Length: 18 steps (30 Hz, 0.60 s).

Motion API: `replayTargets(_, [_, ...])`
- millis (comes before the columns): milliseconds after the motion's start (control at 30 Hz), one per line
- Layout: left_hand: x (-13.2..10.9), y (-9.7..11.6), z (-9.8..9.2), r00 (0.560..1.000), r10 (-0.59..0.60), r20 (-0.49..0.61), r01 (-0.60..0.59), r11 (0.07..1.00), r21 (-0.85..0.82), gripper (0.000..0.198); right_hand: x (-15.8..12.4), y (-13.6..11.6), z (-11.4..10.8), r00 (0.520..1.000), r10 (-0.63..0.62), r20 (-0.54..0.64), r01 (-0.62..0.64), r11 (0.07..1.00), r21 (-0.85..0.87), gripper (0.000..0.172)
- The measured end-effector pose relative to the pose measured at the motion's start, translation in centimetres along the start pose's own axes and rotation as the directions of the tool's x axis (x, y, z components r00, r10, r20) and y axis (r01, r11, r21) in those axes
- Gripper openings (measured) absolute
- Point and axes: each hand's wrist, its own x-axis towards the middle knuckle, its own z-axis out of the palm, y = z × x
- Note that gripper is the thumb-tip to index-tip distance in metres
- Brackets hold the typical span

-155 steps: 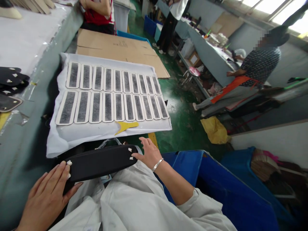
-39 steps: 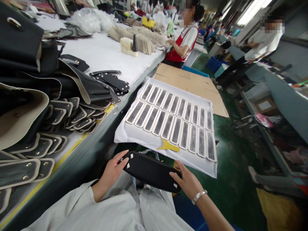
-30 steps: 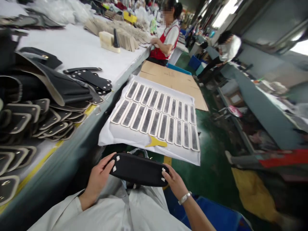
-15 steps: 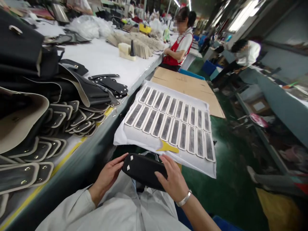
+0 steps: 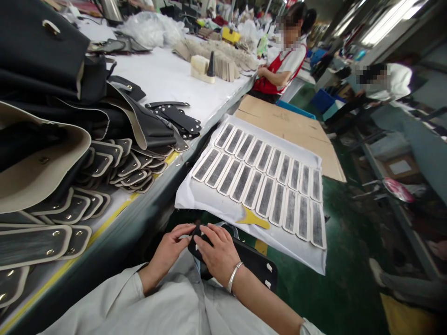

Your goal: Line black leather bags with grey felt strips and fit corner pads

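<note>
A black, round-ended leather panel (image 5: 256, 263) with pale metal tabs near its ends lies across my lap, low in the view. My left hand (image 5: 166, 255) grips its left end, fingertips bent over the edge. My right hand (image 5: 219, 252) reaches across the top to that same end, its bent fingers pressed on the panel close to the left fingertips. Part of the left end is hidden under the fingers. Just beyond my hands, a white-covered board (image 5: 226, 204) bears two rows of grey panels with pale borders (image 5: 263, 195), and a yellow piece (image 5: 255, 218) lies at its near edge.
On the table at left are black bag bodies (image 5: 139, 116), stacked dark flaps with studs (image 5: 35, 242) and loose black strips (image 5: 179, 118). A cardboard sheet (image 5: 286, 121) lies past the board. A person in a red apron (image 5: 279, 70) works beyond; another (image 5: 391, 83) bends at right.
My right hand has moved left along the panel to its left end, uncovering the right end with its tabs. The view has shifted slightly left, so the surroundings appear further right.
</note>
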Motion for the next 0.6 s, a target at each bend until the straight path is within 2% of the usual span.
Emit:
replayTargets(67, [0.1,-0.2,-0.2,0.999,-0.04,0.024,0.041,0.999,-0.015,0.032,0.1,0.1,0.3,1.0,-0.016,-0.019,0.015,1.0,-0.018,0.033])
replayTargets(200, [0.4,-1.3,-0.6,0.98,-0.145,0.14,0.174,0.957,-0.23,0.032,0.1,0.2,0.8,0.997,-0.047,-0.058,0.045,0.998,-0.039,0.034])
replayTargets(300, [0.6,-1.7,-0.5,0.96,-0.206,0.188,0.265,0.884,-0.386,0.032,0.1,0.2,0.7,0.995,-0.067,-0.078,0.065,0.997,-0.038,0.034])
replayTargets(400, [0.9,-1.5,-0.5,0.918,-0.325,0.228,0.397,0.788,-0.47,0.04,0.2,0.2,0.6,0.993,-0.08,-0.088,0.077,0.996,-0.045,0.035])
replayTargets(500, [1.3,-1.0,-0.7,0.884,-0.379,0.275,0.467,0.759,-0.455,0.046,0.2,0.3,0.8,0.993,-0.09,-0.071,0.085,0.994,-0.064,0.037])
replayTargets(600, [1.5,-0.5,-0.8,0.889,-0.365,0.277,0.442,0.844,-0.304,0.049,0.0,0.4,1.3,0.994,-0.096,-0.056,0.091,0.993,-0.082,0.039])
